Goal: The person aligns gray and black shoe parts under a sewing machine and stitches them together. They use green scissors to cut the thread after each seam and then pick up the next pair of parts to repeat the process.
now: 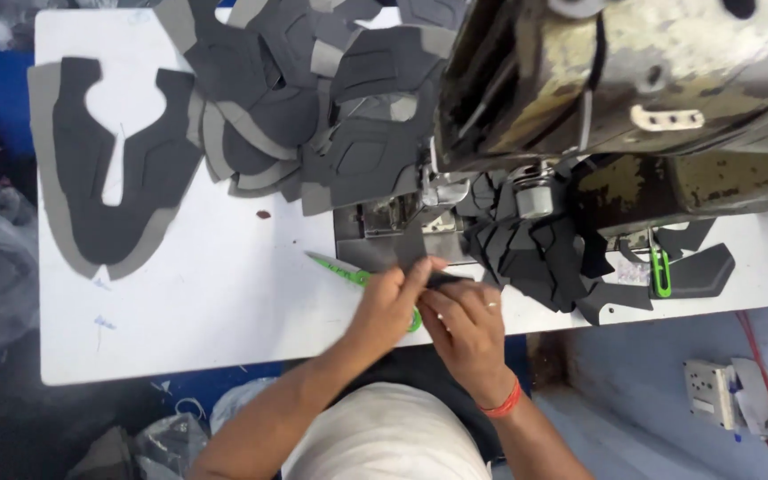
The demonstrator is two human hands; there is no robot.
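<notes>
- Left hand pinches the near end of a small dark grey fabric piece, fingertips closed on it at the front of the sewing machine bed.
- Right hand, a red band at its wrist, presses curled fingers onto the same piece from the other side; both hands touch.
- Fabric piece is flat, charcoal, narrow, lying just before the needle area, beside a heap of sewn dark pieces.
- Green scissors lie partly under the left hand.
- White table is bare left of the hands; its near edge runs just below them.
</notes>
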